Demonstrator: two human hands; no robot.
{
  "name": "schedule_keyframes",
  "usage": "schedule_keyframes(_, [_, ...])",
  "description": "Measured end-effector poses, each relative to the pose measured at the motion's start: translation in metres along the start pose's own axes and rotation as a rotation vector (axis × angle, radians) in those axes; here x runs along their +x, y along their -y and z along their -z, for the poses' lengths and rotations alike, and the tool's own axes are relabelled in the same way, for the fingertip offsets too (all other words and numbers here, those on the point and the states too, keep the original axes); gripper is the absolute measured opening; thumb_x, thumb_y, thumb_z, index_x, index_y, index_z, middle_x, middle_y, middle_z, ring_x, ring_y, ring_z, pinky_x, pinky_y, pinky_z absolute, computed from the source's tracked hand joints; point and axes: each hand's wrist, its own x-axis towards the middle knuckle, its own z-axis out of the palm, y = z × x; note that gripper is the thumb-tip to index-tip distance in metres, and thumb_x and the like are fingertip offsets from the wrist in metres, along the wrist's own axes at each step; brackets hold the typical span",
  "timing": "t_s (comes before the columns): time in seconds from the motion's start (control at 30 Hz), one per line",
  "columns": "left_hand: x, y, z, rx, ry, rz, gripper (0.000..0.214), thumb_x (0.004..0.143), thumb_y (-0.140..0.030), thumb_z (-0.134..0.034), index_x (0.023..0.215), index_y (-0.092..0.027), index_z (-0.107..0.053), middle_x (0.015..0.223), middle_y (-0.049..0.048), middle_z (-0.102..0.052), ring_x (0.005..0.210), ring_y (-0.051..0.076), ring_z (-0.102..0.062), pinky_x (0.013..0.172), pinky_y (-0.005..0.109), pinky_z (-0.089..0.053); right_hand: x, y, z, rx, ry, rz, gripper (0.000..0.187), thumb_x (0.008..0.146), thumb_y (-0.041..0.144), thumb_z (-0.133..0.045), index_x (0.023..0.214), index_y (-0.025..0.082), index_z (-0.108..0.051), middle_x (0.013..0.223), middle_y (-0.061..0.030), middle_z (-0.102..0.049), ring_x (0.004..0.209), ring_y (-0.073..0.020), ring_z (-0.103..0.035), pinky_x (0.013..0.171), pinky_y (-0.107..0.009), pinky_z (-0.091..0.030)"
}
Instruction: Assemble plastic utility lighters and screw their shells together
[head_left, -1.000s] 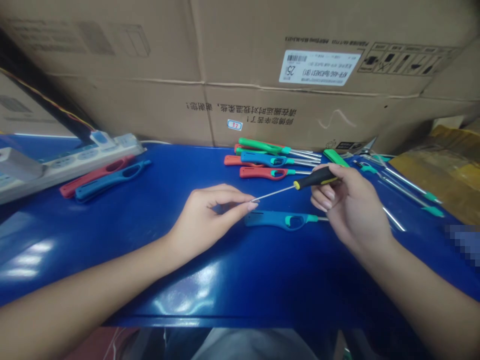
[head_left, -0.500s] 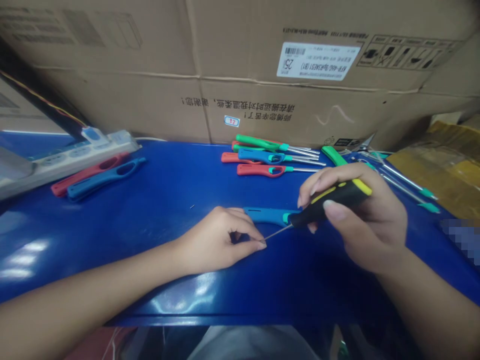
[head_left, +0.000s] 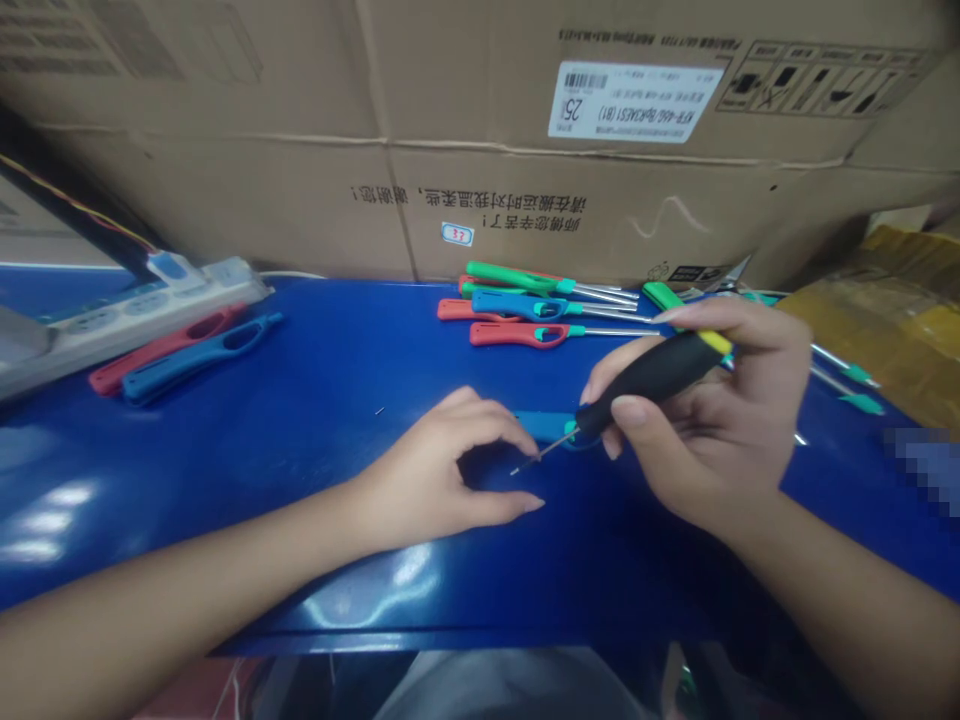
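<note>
My right hand [head_left: 720, 420] is wrapped round the black and yellow handle of a screwdriver [head_left: 649, 380], its thin shaft slanting down to the left. At the shaft's end is a small bright tip; whether a screw sits on it I cannot tell. My left hand [head_left: 439, 465] has thumb and index finger apart, with the tip between them or just beside the index finger. Behind them lies a blue lighter [head_left: 544, 427] with a teal trigger, partly hidden by my left fingers and the screwdriver. A tiny metal pin or screw [head_left: 379, 411] rests on the blue table [head_left: 315, 430].
Several long-necked lighters [head_left: 517, 335] in red, green and blue lie by the large cardboard box [head_left: 300, 200]. Red and blue handle shells [head_left: 199, 360] lie beside a power strip [head_left: 142, 310] at left. Metal tubes with teal ends [head_left: 859, 402] and a taped carton [head_left: 885, 310] are at right.
My left thumb and index finger have parted from the screwdriver's tip. The screwdriver has moved slightly left and up in my right hand.
</note>
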Motion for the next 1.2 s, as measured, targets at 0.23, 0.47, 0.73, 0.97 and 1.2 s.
schedule_keyframes(0.23, [0.001, 0.013, 0.001, 0.241, 0.026, 0.056, 0.043, 0.096, -0.023, -0.063, 0.138, -0.016, -0.056, 0.131, 0.0114, -0.063, 0.123, 0.026, -0.055, 0.109, 0.044, -0.045, 0.001, -0.008, -0.002, -0.083, -0.088, 0.036, 0.042, 0.094, 0.015, -0.066, 0.128, 0.035, -0.053, 0.092, 0.0003, -0.069, 0.054, -0.0116, -0.057, 0.038, -0.024, -0.047])
schedule_keyframes(0.47, [-0.002, 0.012, -0.008, 0.153, 0.059, -0.038, 0.042, 0.096, -0.029, -0.068, 0.134, -0.015, -0.059, 0.123, 0.0097, -0.067, 0.117, 0.024, -0.060, 0.103, 0.040, -0.048, -0.006, -0.013, -0.006, -0.142, -0.009, 0.071, 0.051, 0.091, 0.014, -0.067, 0.135, 0.034, -0.050, 0.094, -0.0030, -0.067, 0.074, -0.0191, -0.071, 0.048, -0.029, -0.057])
schedule_keyframes(0.73, [-0.001, 0.017, -0.010, 0.117, 0.096, -0.088, 0.048, 0.094, -0.040, -0.072, 0.135, -0.017, -0.060, 0.123, 0.0105, -0.068, 0.114, 0.025, -0.061, 0.102, 0.041, -0.047, -0.004, 0.001, -0.006, -0.208, -0.017, 0.047, 0.046, 0.092, 0.015, -0.063, 0.132, 0.037, -0.054, 0.089, -0.0014, -0.064, 0.074, -0.0195, -0.069, 0.058, -0.034, -0.062])
schedule_keyframes(0.97, [0.001, 0.016, -0.009, 0.101, 0.108, -0.082, 0.047, 0.093, -0.041, -0.072, 0.133, -0.020, -0.061, 0.122, 0.0102, -0.069, 0.113, 0.025, -0.062, 0.101, 0.040, -0.046, -0.006, 0.002, -0.008, -0.249, 0.004, 0.046, 0.039, 0.092, 0.021, -0.066, 0.127, 0.038, -0.056, 0.101, -0.0030, -0.064, 0.071, -0.0178, -0.068, 0.057, -0.034, -0.060])
schedule_keyframes(1.2, [0.001, 0.016, -0.009, 0.112, 0.117, -0.080, 0.046, 0.093, -0.041, -0.072, 0.132, -0.019, -0.061, 0.122, 0.0098, -0.068, 0.112, 0.025, -0.061, 0.100, 0.039, -0.045, -0.004, 0.003, -0.008, -0.258, 0.028, 0.052, 0.036, 0.093, 0.023, -0.066, 0.124, 0.037, -0.056, 0.091, -0.0002, -0.066, 0.066, -0.0164, -0.068, 0.063, -0.035, -0.061])
